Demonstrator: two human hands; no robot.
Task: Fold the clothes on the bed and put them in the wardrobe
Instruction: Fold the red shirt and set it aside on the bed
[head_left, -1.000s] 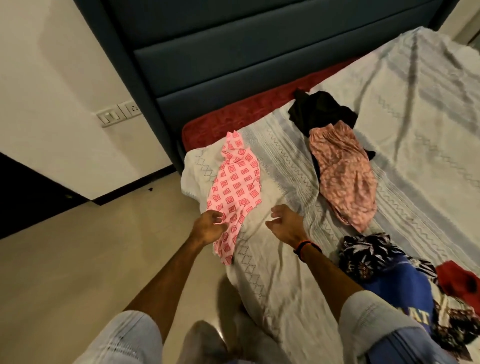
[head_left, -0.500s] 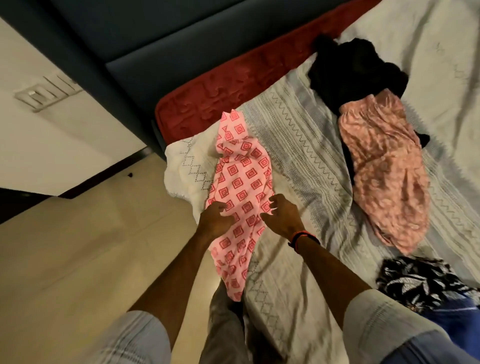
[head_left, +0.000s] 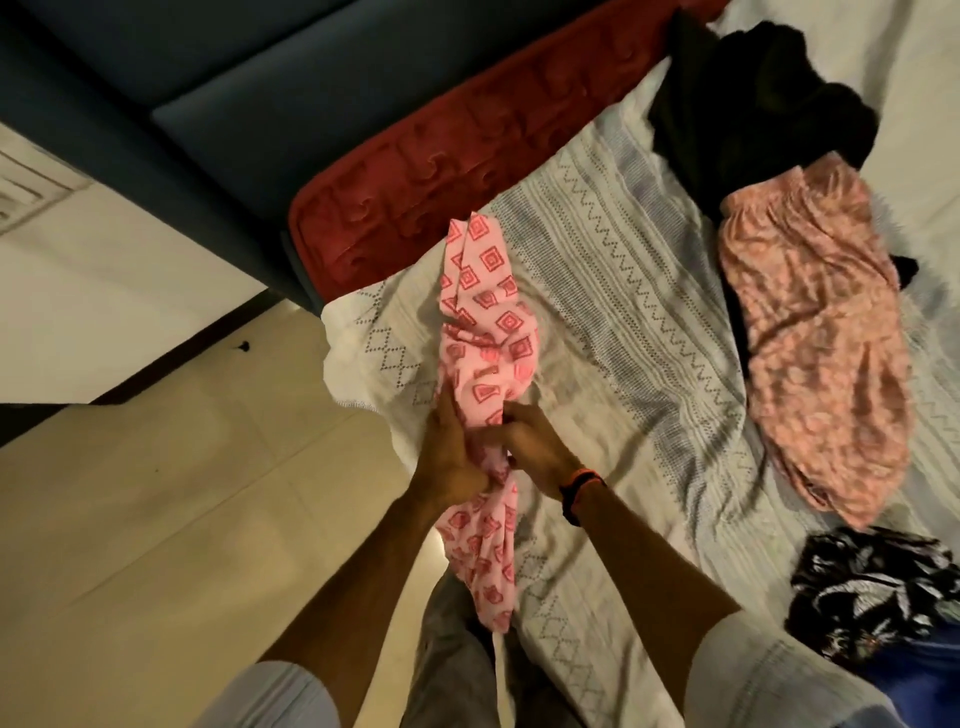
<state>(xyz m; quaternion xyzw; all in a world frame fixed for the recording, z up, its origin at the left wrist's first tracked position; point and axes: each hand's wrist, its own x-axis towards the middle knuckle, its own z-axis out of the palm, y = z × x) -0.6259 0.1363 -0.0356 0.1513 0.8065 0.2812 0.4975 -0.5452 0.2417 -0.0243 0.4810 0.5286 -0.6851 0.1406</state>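
Both hands now grip the pink patterned cloth (head_left: 485, 374) at the bed's (head_left: 613, 374) near corner: left hand (head_left: 449, 457) and right hand (head_left: 530, 447) have closed together on its bunched middle, where a moment ago they only reached. Likely gathering it to fold. Farther off, the peach garment (head_left: 815, 338) and black garment (head_left: 753, 104) lie untouched.

1 head-worn camera looks steeply down, close over the bed (head_left: 649, 395) corner, headboard (head_left: 234, 104) at top.
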